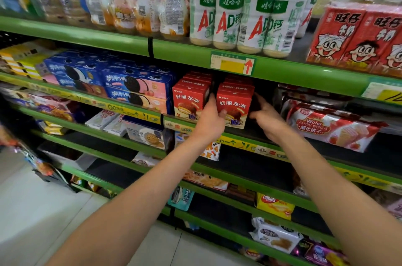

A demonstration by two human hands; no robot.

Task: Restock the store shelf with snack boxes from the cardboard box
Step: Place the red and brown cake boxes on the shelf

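Two rows of red snack boxes stand on the green shelf (250, 138), second level from the top. The front box of the right row (236, 103) is held between both hands: my left hand (210, 121) presses its left side, thumb on the front face, and my right hand (266, 118) grips its right side. The left row's front box (188, 100) stands just beside my left hand. More red boxes line up behind each front box. The cardboard box is out of view.
Blue cookie boxes (134, 88) stand left of the red rows. Wafer packs (330, 128) lie to the right, past a dark gap. White drink bottles (239, 11) and red milk cartons (356, 37) fill the shelf above. Lower shelves hold assorted snack bags.
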